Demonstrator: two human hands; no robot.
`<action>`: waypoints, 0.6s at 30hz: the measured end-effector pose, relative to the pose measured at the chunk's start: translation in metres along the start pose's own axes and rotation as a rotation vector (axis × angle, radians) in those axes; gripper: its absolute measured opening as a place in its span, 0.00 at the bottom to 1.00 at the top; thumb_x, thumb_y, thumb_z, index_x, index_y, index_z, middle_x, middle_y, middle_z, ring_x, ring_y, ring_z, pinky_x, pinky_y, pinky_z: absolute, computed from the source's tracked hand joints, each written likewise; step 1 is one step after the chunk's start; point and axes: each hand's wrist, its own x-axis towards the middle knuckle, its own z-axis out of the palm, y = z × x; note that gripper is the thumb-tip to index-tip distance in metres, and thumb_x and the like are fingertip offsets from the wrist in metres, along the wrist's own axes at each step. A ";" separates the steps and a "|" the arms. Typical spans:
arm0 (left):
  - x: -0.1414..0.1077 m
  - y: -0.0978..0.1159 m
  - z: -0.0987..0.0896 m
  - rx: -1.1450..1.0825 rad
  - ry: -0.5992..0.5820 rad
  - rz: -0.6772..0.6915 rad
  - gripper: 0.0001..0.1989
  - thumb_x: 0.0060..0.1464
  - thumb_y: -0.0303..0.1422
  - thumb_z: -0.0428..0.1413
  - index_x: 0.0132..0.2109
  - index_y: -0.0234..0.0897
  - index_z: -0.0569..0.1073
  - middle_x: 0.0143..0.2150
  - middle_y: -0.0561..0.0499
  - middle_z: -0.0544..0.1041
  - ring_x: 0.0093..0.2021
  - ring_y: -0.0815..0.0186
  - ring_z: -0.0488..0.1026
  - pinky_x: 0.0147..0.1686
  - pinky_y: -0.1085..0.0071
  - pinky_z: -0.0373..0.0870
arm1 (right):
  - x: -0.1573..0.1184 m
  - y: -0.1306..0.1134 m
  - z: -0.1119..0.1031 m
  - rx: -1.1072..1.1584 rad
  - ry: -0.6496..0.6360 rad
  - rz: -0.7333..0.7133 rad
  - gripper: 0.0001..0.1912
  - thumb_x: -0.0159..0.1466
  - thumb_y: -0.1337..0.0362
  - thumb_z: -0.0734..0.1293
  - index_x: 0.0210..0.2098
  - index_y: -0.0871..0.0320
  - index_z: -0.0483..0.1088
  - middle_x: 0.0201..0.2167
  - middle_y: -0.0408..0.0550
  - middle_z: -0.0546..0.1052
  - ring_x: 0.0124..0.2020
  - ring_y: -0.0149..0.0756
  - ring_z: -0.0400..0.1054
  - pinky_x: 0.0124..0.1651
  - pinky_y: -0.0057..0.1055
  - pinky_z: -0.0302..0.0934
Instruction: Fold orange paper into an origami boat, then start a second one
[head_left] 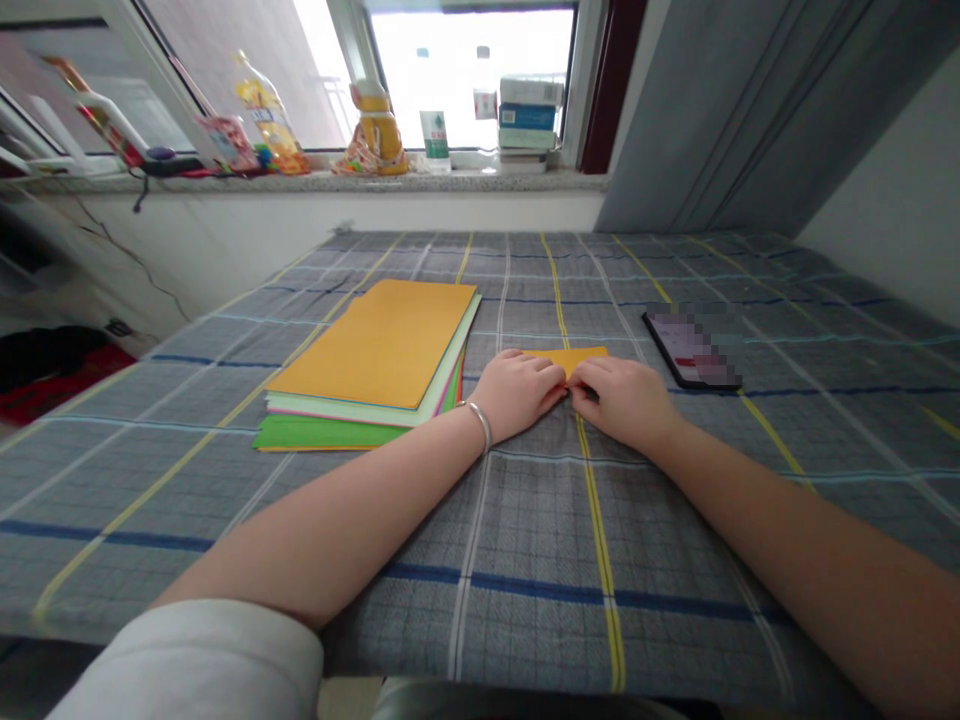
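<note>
As I watch through the head camera, the left hand (517, 393) and right hand (622, 400) sit side by side just below the middle of the frame. Both are closed over a small orange sheet (570, 360), with the fingers curled down and the fingertips almost meeting at its near edge. They appear to be gripping it from either side, though I cannot tell how firmly from here. The sheet lies flat on the grey plaid cloth (540, 520) that covers the bench, and most of it shows just beyond the hands.

Left of the left hand is a paper stack (367, 350), with a large orange sheet on top and pale green, pink and bright green edges showing beneath. The left forearm passes just beside its near corner. A silver bracelet (476, 423) circles the left wrist, and a white sleeve (195, 665) is pushed up the left arm at the lower left of the frame.

A phone (691, 350) lies to the right of the right hand, its screen pixelated. Along the top of the frame, a sill (322, 182) carries a water bottle (433, 130) and stacked boxes (529, 115). A grey curtain (750, 110) hangs at the upper right.
</note>
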 end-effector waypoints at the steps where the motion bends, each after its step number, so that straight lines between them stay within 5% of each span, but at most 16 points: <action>1: 0.000 0.001 0.002 0.005 0.027 -0.008 0.13 0.65 0.38 0.48 0.39 0.37 0.74 0.35 0.50 0.79 0.36 0.63 0.75 0.42 0.65 0.65 | 0.001 -0.001 0.001 0.015 0.005 0.025 0.07 0.61 0.66 0.62 0.29 0.56 0.71 0.30 0.44 0.78 0.32 0.36 0.70 0.33 0.33 0.53; 10: 0.001 -0.001 0.002 0.009 0.117 0.065 0.12 0.64 0.35 0.48 0.37 0.38 0.74 0.34 0.51 0.77 0.35 0.65 0.73 0.41 0.65 0.63 | 0.002 -0.001 0.001 0.059 -0.001 0.068 0.04 0.59 0.67 0.62 0.27 0.55 0.67 0.31 0.46 0.77 0.36 0.38 0.69 0.34 0.33 0.54; 18: -0.002 -0.007 0.003 -0.008 0.126 -0.077 0.10 0.63 0.34 0.50 0.35 0.38 0.72 0.36 0.51 0.77 0.37 0.64 0.74 0.41 0.65 0.64 | -0.002 0.022 0.000 0.099 0.029 0.168 0.04 0.57 0.66 0.63 0.29 0.55 0.69 0.33 0.48 0.78 0.38 0.41 0.70 0.36 0.34 0.60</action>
